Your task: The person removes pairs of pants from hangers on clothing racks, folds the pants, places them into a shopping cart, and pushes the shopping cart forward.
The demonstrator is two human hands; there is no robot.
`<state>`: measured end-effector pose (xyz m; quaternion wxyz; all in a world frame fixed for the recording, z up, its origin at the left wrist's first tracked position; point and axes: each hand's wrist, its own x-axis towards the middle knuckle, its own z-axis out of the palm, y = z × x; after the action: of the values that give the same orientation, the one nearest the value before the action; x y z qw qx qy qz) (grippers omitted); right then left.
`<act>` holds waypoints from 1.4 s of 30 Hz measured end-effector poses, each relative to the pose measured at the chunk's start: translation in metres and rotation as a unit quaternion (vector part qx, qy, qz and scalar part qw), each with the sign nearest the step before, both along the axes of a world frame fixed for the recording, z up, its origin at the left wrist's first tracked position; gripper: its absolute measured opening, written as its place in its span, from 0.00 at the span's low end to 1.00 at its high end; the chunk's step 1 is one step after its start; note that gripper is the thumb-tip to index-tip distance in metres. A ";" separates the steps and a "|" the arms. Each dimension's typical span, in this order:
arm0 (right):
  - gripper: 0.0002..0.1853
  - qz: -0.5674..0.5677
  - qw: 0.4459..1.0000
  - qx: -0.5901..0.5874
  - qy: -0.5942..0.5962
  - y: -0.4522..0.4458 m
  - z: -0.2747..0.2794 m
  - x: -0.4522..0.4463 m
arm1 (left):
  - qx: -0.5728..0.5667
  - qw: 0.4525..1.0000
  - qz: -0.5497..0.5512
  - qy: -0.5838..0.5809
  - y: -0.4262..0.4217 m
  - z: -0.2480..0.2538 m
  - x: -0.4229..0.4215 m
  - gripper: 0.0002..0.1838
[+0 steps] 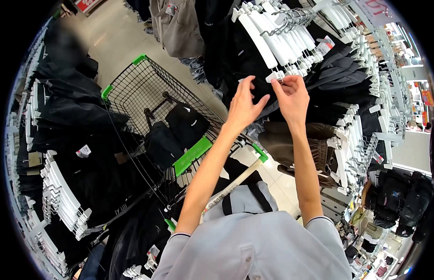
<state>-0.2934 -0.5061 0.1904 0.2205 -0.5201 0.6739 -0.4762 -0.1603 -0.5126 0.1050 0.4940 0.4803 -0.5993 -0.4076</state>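
Observation:
My right hand (293, 97) pinches the near end of a white clip hanger (275, 76), with thumb and index finger together. Beside it, my left hand (245, 103) is over black garments (238, 51), its thumb held apart from the fingers. I cannot tell whether its fingertips touch the cloth. Several white hangers (261, 39) with metal hooks sit in a row just beyond both hands, dark clothes hanging from them. A price tag (325, 45) shows to the right of that row.
Left of my arms stands a black wire shopping cart (133, 109) with green corners, holding folded black items (188, 122). Brown trousers (296, 140) hang below my right hand. More racked black clothes (81, 172) line the left. Black backpacks (399, 196) hang at far right. A blurred person (65, 42) is at upper left.

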 end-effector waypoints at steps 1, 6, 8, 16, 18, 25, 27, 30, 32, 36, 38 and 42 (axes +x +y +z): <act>0.22 -0.011 1.000 -0.020 -0.001 -0.001 0.000 0.005 | -0.003 1.000 0.000 -0.002 -0.003 0.003 -0.008 0.35; 0.25 -0.008 0.997 0.023 0.067 -0.018 0.002 -0.005 | -0.005 0.993 0.072 -0.096 -0.008 0.013 -0.029 0.29; 0.26 0.009 0.988 0.053 0.146 -0.018 0.009 -0.011 | -0.022 0.993 0.050 -0.108 -0.007 0.016 -0.032 0.23; 0.33 0.117 0.941 0.059 0.313 -0.035 0.009 -0.031 | -0.089 0.982 0.104 -0.128 0.004 0.025 -0.045 0.23; 0.32 0.137 0.930 0.035 0.338 -0.040 0.002 -0.035 | -0.059 0.982 0.128 -0.130 0.005 0.028 -0.047 0.24; 0.32 0.143 0.934 -0.010 0.327 -0.038 0.003 -0.041 | 0.048 0.973 0.209 -0.088 0.005 -0.003 -0.044 0.22; 0.32 0.146 0.929 0.002 0.341 -0.038 0.004 -0.045 | 0.118 0.966 0.221 -0.069 0.005 -0.008 -0.040 0.16; 0.36 0.125 0.914 0.031 0.385 -0.031 0.017 -0.047 | 0.084 0.972 0.220 -0.030 0.005 -0.019 -0.035 0.15; 0.40 0.100 0.880 0.054 0.461 -0.024 0.039 -0.047 | 0.040 0.977 0.211 -0.019 0.006 -0.020 -0.031 0.16; 0.30 0.094 0.868 -0.047 0.485 -0.041 0.093 -0.018 | 0.058 0.979 0.194 0.022 0.010 -0.027 -0.020 0.15; 0.18 0.155 0.859 -0.174 0.456 -0.083 0.091 0.001 | 0.062 0.971 0.226 0.041 0.008 -0.031 -0.017 0.15; 0.09 0.264 0.809 -0.195 0.488 -0.194 0.048 0.030 | 0.053 0.967 0.240 0.065 0.009 -0.017 -0.013 0.15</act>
<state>-0.2636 -0.7005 0.2387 -0.1260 -0.8741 0.4223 -0.2042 -0.1730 -0.5031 0.0879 0.5894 0.6080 -0.4103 -0.3384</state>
